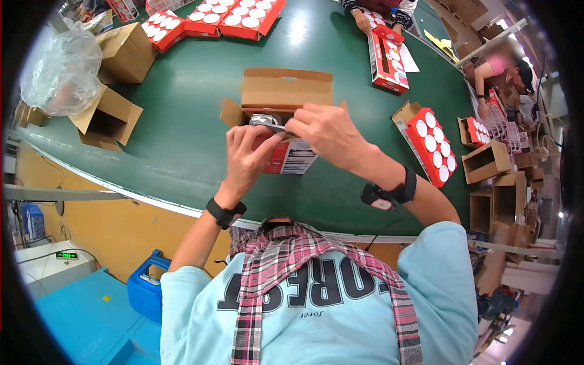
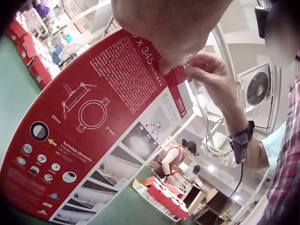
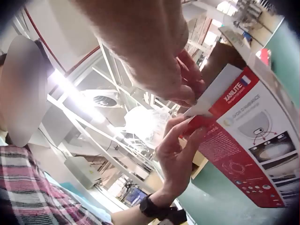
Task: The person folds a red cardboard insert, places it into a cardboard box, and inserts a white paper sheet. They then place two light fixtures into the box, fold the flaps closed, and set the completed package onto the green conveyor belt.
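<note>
A red and white printed carton stands open at the near edge of the green table, its broad brown flap raised at the far side. My left hand pinches the carton's near top edge, thumb on the printed outside; a red folded piece of that flap shows between its fingers in the right wrist view. Across from it, my right hand pinches the same flap at the other corner, fingers curled. Just inside the opening shows a shiny silvery item, partly hidden by the hands.
Red cartons with white discs lie at the right, and more along the far side. Brown open boxes and clear plastic wrap stand at the left. Another person's hands work at the far right.
</note>
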A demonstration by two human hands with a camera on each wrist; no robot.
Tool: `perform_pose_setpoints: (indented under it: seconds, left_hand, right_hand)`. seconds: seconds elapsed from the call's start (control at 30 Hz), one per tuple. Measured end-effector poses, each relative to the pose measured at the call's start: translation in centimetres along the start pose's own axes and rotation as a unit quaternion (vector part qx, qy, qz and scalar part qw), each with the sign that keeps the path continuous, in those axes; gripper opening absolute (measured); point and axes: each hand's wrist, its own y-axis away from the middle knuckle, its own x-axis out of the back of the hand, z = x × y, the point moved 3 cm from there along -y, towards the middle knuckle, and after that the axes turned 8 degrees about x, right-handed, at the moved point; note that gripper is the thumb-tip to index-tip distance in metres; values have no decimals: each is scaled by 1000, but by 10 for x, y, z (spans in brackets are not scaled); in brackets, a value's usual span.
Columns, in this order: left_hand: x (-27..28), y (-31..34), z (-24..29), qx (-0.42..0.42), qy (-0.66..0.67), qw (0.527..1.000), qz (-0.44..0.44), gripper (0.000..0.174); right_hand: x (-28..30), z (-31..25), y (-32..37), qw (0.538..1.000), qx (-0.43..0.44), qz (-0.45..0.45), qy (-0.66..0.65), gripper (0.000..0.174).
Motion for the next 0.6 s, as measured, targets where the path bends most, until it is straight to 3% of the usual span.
perform_pose_setpoints:
  seconds: [0.03,0.07,0.17,0.23,0.3,0.33,0.37,0.43,0.47,0.53,0.6]
  left_hand:
    - [0,-1,0,-1,0,1000,0,27]
    - [-1,-1,0,-2,1,1000,1,27]
    - [-2,0,-1,4,11,1000,-18,26]
    - [0,-4,0,2,32,999,-6,27]
    - [2,-1,-5,-1,32,999,-38,41]
    - [4,0,-3,12,44,999,4,43]
    - [13,1,-3,18,-5,999,29,64]
    - [24,3,-16,126,51,988,78,89]
    - [25,3,-25,173,71,981,43,102]
    - [4,17,-48,234,176,955,-44,99]
    - [-40,44,-71,260,297,901,-178,88]
  right_hand:
    - [0,-4,0,1000,11,5,20,4]
    - [0,-5,2,1000,4,-11,4,18]
    - [-15,-2,12,1000,-6,-13,-6,11]
    - [-14,2,13,999,-12,-6,-51,21]
    - [1,2,11,994,-39,42,-89,31]
    - [12,1,14,990,-63,76,-105,37]
    - [24,3,22,980,-105,129,-110,51]
    - [27,12,51,941,-219,202,-159,77]
    - [17,18,71,909,-291,219,-203,90]
    - [-40,27,119,852,-361,165,-341,104]
    - [-90,18,133,823,-373,66,-424,98]
